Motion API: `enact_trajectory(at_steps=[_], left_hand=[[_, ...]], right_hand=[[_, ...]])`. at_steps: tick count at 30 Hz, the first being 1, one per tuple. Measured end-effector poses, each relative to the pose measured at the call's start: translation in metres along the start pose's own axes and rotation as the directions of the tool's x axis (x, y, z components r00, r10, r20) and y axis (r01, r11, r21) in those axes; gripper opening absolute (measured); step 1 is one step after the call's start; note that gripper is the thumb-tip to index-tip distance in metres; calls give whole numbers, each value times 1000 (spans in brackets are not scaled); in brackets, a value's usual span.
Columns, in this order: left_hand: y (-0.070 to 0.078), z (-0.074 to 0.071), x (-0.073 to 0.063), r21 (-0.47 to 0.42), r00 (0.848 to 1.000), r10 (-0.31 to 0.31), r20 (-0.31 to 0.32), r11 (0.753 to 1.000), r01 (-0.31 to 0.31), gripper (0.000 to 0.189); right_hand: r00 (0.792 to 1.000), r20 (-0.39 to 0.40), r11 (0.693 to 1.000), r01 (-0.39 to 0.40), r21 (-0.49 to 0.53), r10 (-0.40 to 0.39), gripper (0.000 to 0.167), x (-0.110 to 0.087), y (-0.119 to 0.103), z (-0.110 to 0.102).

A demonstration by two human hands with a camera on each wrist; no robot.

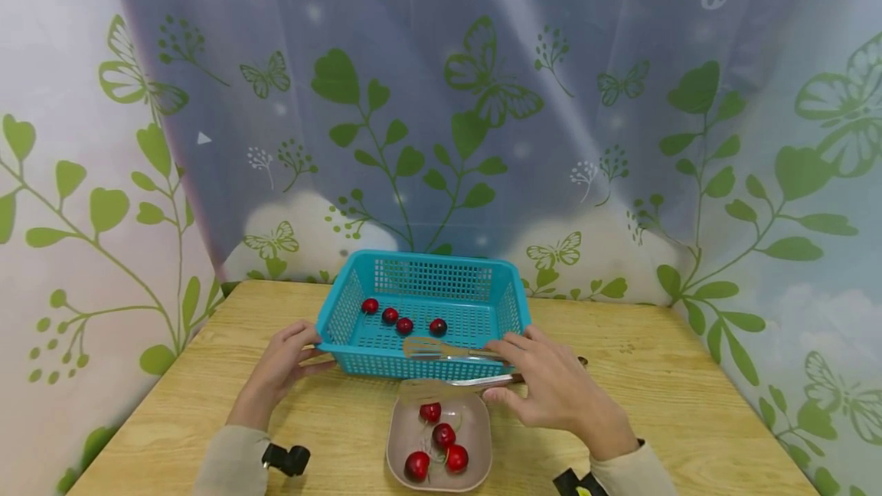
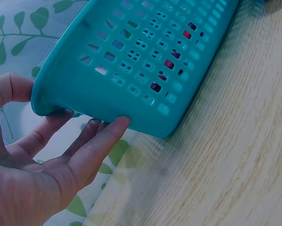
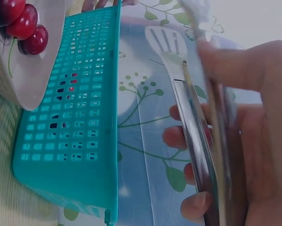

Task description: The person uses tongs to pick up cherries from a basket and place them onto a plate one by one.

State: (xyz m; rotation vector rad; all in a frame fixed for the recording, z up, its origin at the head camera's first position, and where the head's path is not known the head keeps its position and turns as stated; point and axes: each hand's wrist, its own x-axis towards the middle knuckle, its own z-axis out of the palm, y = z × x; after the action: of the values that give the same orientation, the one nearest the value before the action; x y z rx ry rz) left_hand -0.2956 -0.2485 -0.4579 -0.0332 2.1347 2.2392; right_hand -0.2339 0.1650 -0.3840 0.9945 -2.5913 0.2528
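My left hand (image 1: 279,362) holds the left end of the turquoise plastic basket (image 1: 372,362). In the left wrist view its fingertips (image 2: 120,123) touch the end wall below the rim. Several dark red cherries (image 1: 404,326) lie on the basket floor. My right hand (image 1: 551,385) grips a pair of tongs (image 1: 437,390) with metal arms and flat wooden-looking ends, one of them slotted. The tong ends stand apart, one over the basket's front rim, the other over the far edge of a pinkish-beige square bowl (image 1: 394,442). Several cherries (image 1: 444,435) with stems sit in this bowl.
The wooden table (image 1: 276,301) carries the basket at its back and the bowl in front of it. Behind hangs a curtain (image 1: 427,197) printed with green leaves and butterflies, close to the basket's far side.
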Motion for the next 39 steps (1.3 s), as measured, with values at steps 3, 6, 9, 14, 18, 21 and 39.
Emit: enact_trajectory(at_steps=[3, 6, 9, 14, 18, 21, 39], left_hand=[[-1, 0, 0, -6, 1000, 2, -3, 1000, -2, 12], [-2, -1, 0, -11, 1000, 6, 5, 1000, -6, 12], [-2, -1, 1, -17, 1000, 7, 11, 1000, -6, 13], [-2, -1, 2, -6, 1000, 8, 5, 1000, -8, 13], [-2, -1, 1, 1, 1000, 11, 3, 1000, -11, 12], [-3, 0, 1, -1, 1000, 10, 2, 1000, -10, 13], [-2, 0, 1, -1, 1000, 6, 2, 1000, -6, 13]], right_hand=[[1000, -15, 1000, 21, 1, -21, 51, 1, 1, 2], [998, -41, 999, 45, -3, -45, 52, 2, 1, 4], [994, -84, 997, 66, -30, -69, 55, 4, 2, 5], [980, -169, 991, 91, -102, -107, 60, 9, 3, 5], [973, -195, 985, 93, -147, -121, 63, 12, 4, 5], [975, -190, 982, 87, -169, -119, 65, 15, 6, 5], [973, -172, 944, 96, -317, -157, 61, 49, 27, -9]])
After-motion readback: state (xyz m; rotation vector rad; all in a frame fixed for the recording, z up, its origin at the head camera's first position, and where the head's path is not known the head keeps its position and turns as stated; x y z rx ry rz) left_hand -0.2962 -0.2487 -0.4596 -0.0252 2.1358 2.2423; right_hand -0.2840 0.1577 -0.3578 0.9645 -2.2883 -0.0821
